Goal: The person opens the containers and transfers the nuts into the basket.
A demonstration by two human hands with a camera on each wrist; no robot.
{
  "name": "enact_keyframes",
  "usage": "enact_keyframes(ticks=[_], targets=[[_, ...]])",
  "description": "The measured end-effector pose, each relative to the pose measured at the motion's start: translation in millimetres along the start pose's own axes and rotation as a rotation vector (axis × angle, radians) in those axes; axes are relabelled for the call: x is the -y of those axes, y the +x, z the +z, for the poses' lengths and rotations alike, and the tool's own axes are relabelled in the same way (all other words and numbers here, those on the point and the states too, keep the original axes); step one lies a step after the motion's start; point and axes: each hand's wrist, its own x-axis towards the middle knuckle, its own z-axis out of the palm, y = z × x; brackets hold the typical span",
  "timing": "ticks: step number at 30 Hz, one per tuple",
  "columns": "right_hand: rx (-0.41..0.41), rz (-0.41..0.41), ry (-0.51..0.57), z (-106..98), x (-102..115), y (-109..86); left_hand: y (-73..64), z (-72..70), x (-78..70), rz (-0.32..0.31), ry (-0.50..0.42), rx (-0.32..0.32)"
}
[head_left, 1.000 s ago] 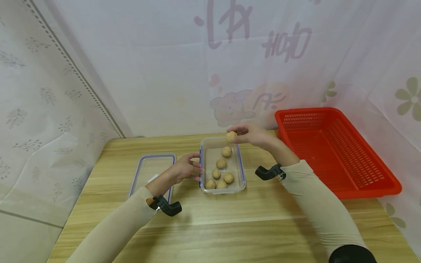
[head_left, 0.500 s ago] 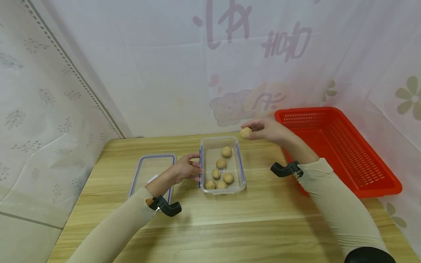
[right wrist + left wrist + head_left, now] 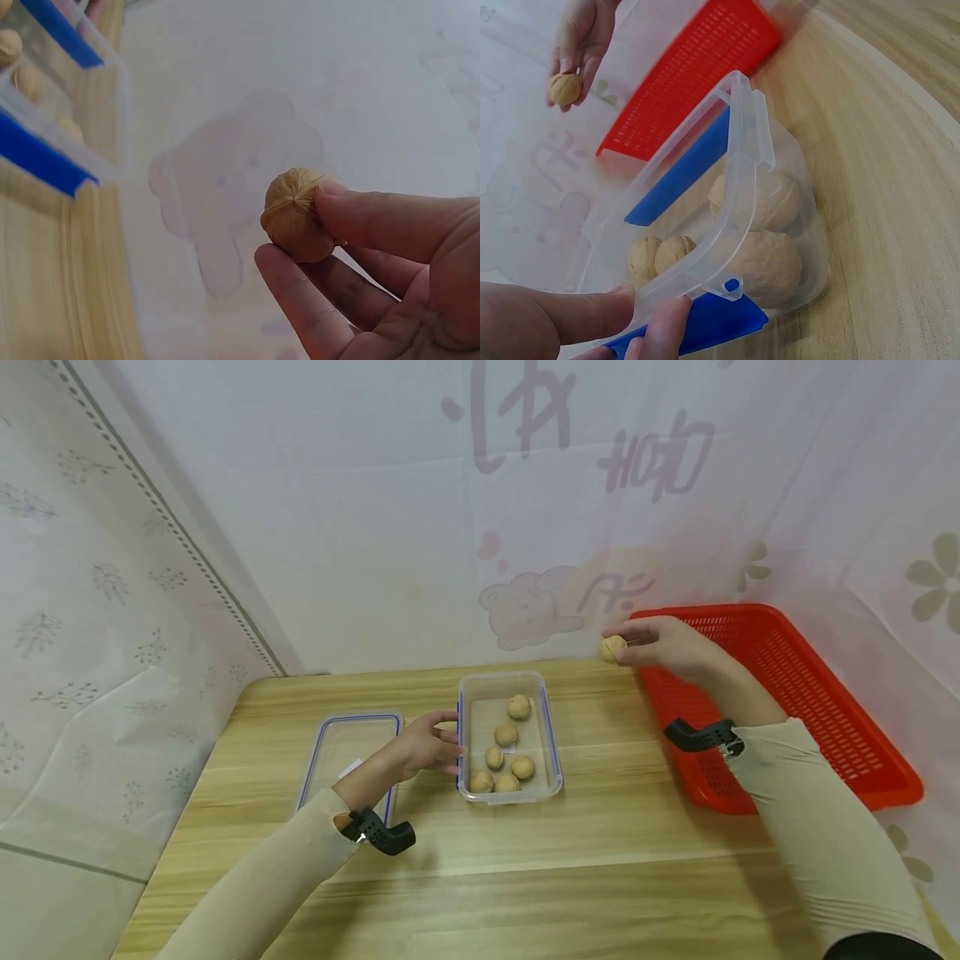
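Note:
My right hand (image 3: 670, 646) pinches a walnut (image 3: 612, 649) between thumb and fingertips, raised at the left edge of the red basket (image 3: 663, 735). In the right wrist view the same walnut (image 3: 296, 215) shows its pale ridged shell. A clear plastic container (image 3: 551, 781) with blue latches stands mid-table, its lid off, with several walnuts (image 3: 506, 733) inside. My left hand (image 3: 426, 746) grips the container's left wall. In the left wrist view, its thumb (image 3: 592, 313) lies along the rim and its fingers press the blue latch (image 3: 724, 324).
The container's clear lid (image 3: 322, 752), edged with a blue seal, lies on the wooden table (image 3: 480, 893) at left, partly under my left forearm. A patterned white cloth (image 3: 360, 527) hangs behind the table. My right forearm crosses over the basket.
My right hand has carried the walnut rightward from above the container's far end to the basket's left edge. The left hand and container have stayed put.

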Motion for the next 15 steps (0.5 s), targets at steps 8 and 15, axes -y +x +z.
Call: enact_keyframes(ticks=[8, 15], targets=[[-0.040, 0.075, -0.007, -31.0, -27.3, -5.7, -3.0, 1.2, -0.6, -0.002, -0.002, -0.008], [-0.074, 0.080, -0.003, -52.5, -58.4, 1.3, -2.2, 1.6, -0.9, 0.012, -0.006, -0.003]])
